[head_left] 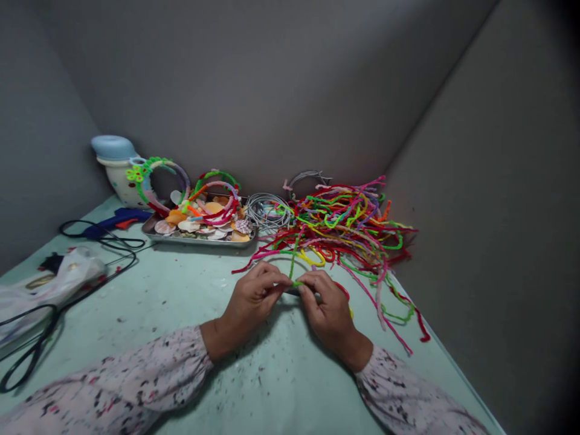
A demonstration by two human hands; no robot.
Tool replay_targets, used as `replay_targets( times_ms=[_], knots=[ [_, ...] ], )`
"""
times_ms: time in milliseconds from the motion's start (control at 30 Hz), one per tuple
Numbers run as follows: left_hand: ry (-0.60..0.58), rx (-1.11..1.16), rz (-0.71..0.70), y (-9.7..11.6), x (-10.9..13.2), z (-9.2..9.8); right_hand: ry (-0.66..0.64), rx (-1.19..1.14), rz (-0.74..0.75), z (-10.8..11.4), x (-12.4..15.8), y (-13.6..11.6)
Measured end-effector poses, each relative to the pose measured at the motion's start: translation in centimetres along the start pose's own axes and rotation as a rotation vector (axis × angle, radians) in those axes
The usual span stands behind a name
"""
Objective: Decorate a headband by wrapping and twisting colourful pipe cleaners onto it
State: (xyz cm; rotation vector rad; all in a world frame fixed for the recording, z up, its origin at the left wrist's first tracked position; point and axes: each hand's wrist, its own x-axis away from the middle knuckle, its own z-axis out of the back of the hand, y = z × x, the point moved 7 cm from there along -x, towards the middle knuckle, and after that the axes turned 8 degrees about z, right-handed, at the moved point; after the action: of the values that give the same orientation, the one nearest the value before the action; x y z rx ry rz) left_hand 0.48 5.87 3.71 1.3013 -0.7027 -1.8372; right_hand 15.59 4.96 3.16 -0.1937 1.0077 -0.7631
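Note:
Between my two hands is a green pipe cleaner (294, 257). Its free end stands up and its lower part bends at my fingertips. My left hand (251, 299) pinches it from the left, thumb against forefinger. From the right, my right hand (330, 311) closes thumb and fingers on the same green piece. A thin curved band shows behind my fingers; whether it is a wire ring I hold or lies on the table, I cannot tell. Just beyond lies a tangled heap of coloured pipe cleaners (348, 211), with some strands reaching close to my right hand.
A metal tray (203, 241) of seashells holds coloured rings on top. Coiled wire (267, 210) lies beside it. To the left are a blue glue gun (113, 222), a black cord (134, 257), a plastic bag (75, 272) and a blue-lidded container (118, 172). Walls border the table.

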Motion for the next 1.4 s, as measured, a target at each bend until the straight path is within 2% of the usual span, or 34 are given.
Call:
replay_targets(
  times_ms=[833,1400],
  knots=[
    [0.036,-0.062,-0.021,0.25,-0.12,0.17,0.015,-0.004,0.030,0.15,0.01,0.01],
    [0.034,-0.107,-0.032,0.29,-0.07,0.14,0.036,0.080,0.094,0.44,0.10,-0.33]
  ],
)
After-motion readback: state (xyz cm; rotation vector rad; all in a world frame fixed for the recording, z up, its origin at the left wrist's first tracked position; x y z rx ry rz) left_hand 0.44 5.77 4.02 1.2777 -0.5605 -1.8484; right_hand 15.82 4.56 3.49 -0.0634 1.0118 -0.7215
